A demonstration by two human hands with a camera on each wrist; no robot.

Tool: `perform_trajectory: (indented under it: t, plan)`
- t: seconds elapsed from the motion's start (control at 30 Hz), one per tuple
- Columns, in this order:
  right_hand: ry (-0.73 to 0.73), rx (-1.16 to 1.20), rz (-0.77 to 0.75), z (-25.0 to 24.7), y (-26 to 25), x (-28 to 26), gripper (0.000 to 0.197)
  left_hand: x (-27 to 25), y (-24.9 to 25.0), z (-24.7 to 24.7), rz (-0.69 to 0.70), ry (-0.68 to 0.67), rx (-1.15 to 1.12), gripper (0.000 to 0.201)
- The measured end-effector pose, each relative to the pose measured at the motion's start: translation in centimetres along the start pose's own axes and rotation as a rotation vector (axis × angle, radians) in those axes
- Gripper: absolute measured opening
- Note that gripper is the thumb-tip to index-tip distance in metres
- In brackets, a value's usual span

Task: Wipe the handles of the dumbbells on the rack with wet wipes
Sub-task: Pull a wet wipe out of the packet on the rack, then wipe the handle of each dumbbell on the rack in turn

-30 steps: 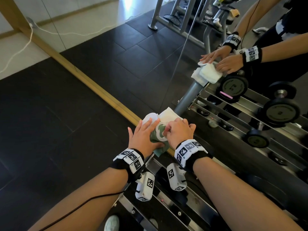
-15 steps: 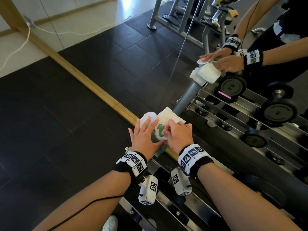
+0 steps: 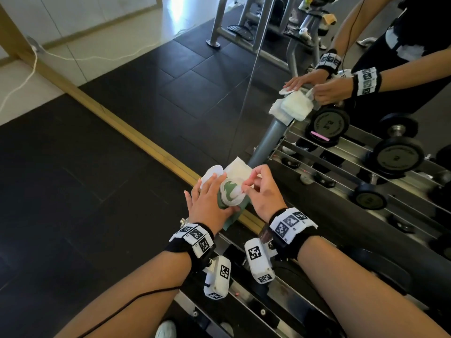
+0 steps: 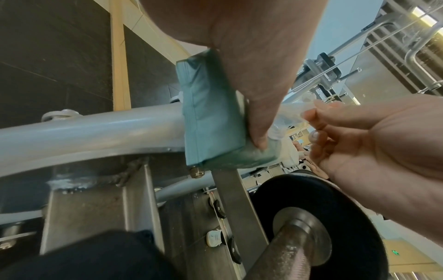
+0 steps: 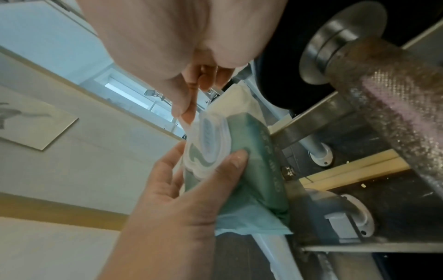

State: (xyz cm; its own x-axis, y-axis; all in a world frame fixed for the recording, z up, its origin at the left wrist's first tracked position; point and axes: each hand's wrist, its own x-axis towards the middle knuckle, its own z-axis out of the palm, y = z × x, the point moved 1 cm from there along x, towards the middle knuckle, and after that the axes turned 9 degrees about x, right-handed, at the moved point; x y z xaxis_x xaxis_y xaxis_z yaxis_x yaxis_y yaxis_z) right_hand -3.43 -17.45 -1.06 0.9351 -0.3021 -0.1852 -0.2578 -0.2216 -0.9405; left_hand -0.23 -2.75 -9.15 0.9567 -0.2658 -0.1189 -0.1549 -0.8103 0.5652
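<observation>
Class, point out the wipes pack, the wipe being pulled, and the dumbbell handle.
Wipes pack [image 5: 251, 170]: right wrist view, green side.
Wipe [image 3: 235, 190]: head view, strip leaving the opening.
Dumbbell handle [image 5: 395, 91]: right wrist view, knurled grip.

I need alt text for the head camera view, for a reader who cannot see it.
The right hand pinches a wipe at the opening of a green pack, which the left hand steadies on the rack. A mirror behind reflects dumbbells.
</observation>
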Motion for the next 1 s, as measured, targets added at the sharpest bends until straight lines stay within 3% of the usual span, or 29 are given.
perform_trajectory:
  t: [0.1,0.23,0.3,0.43,0.57,0.63,0.73,0.9,1.0]
  plan:
    - [0.063,0.226,-0.064,-0.7,-1.2,0.0,0.035,0.0,0.1,-0.3,-0.01,-0.02,-0.021,0.089]
    - [0.289,0.485,-0.194,-3.4,-3.4,0.0,0.034,0.4,0.7,-1.0,-0.019,-0.026,-0.033,0.088]
    - [0.313,0.578,-0.226,-4.8,-4.1,-0.2,0.033,0.6,1.1,-1.1,-0.036,-0.045,-0.057,0.087]
    - [0.299,0.609,-0.274,-6.4,-5.6,-0.9,0.034,1.0,2.3,-1.4,-0.114,-0.05,-0.093,0.076]
    - [0.434,0.653,-0.337,-8.9,-6.8,-1.1,0.032,1.8,3.3,-2.4,-0.126,-0.002,-0.147,0.047]
    - [0.468,0.564,-0.328,-10.2,-7.1,-1.4,0.03,2.0,3.6,-3.2,-0.149,-0.039,-0.157,0.039]
    - [0.43,0.397,-0.278,-11.0,-7.3,-2.6,0.033,2.0,4.3,-4.6,-0.182,-0.111,-0.117,0.043]
    - [0.258,0.189,-0.298,-12.4,-9.4,-6.0,0.035,0.7,8.3,-8.9,0.121,-0.086,-0.212,0.035]
    - [0.179,0.225,-0.312,-13.1,-11.0,-8.4,0.027,-1.6,11.3,-11.1,0.287,-0.251,-0.353,0.03]
